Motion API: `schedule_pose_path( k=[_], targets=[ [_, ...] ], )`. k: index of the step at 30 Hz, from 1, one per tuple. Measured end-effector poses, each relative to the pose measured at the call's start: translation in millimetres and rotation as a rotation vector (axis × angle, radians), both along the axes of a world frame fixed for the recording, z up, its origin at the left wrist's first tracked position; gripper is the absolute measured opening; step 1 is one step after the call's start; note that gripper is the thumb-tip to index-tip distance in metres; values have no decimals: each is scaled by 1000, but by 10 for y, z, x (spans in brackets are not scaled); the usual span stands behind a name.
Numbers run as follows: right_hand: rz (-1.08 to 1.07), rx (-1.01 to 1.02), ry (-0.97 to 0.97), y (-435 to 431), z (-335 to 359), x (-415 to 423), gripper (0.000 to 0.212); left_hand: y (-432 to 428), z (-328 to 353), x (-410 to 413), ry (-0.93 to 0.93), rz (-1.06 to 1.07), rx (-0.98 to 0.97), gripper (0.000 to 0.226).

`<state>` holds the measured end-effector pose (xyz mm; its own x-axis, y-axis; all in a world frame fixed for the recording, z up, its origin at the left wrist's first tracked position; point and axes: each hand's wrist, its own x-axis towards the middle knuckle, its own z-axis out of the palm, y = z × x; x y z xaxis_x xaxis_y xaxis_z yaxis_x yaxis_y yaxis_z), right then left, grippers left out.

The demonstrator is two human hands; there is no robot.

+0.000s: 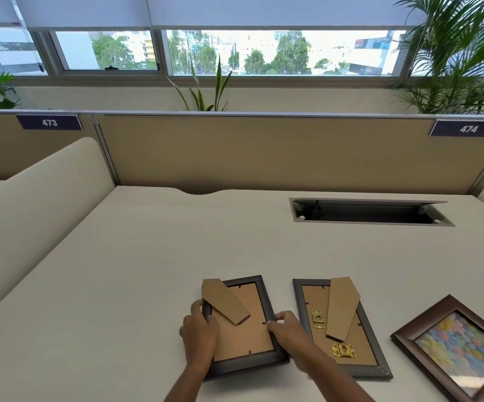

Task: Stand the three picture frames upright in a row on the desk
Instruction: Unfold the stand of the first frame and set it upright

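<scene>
Three picture frames lie flat near the front of the cream desk (177, 245). The left grey frame (242, 340) is face down, its brown cardboard stand swung out toward the upper left. My left hand (198, 333) grips its left edge and my right hand (288, 333) grips its right edge. The middle grey frame (342, 329) is also face down, showing its cardboard stand and two brass hangers. The right frame (457, 348), dark brown wood, lies face up with a pastel flower picture, partly cut off by the image edge.
An open cable tray slot (371, 213) is set into the desk at the back right. A tan partition (264, 152) with number plates 473 and 474 closes the far edge, with plants behind it. A cream side panel (37, 204) rises at the left.
</scene>
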<state>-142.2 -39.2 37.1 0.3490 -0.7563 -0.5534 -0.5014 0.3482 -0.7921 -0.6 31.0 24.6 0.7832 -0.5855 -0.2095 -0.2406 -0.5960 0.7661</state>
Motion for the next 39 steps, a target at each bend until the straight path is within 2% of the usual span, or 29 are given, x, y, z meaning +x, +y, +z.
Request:
schedule_pose_path(
  k=[4,6,8,9,11,13,15,17,20,22,25,27,28,30,34,39],
  targets=[
    [-67,32,-150,-173,222,-27,21,-78,124,97,125,-13,-141,31],
    [-81,68,-208,-275,361,-39,12,-92,191,154,213,-73,-213,32],
    [-116,95,-228,-362,477,-70,13,-77,231,219,240,-172,-271,39],
    [-137,114,-230,-394,522,-90,13,-58,237,253,180,-225,-278,44],
    [-160,163,-239,-433,603,-131,10,-14,219,305,-83,-343,-241,54],
    [-170,221,-278,-453,675,-165,10,27,215,304,-319,-453,-261,52],
    [-165,284,-351,-468,753,-185,9,18,257,300,-430,-495,-366,52],
    [-133,324,-409,-481,849,-205,9,-7,313,289,-461,-508,-480,53],
    [-31,354,-547,-504,979,-247,21,-51,394,241,-238,-376,-636,38],
    [40,271,-570,-536,994,-269,28,-100,456,213,-31,-244,-683,31],
    [107,-130,-305,-568,854,-246,36,-167,562,194,307,-212,-756,26],
    [127,-387,-149,-599,717,-204,48,-191,625,180,429,-247,-754,26],
    [143,-457,-132,-599,665,-176,51,-205,640,171,454,-273,-739,26],
    [186,-505,-159,-601,574,-132,44,-227,628,162,480,-313,-710,25],
    [156,-427,-383,-559,478,-89,18,-247,580,162,491,-324,-685,24],
    [67,-277,-580,-462,376,-38,19,-251,576,238,435,-321,-672,15]
  ],
)
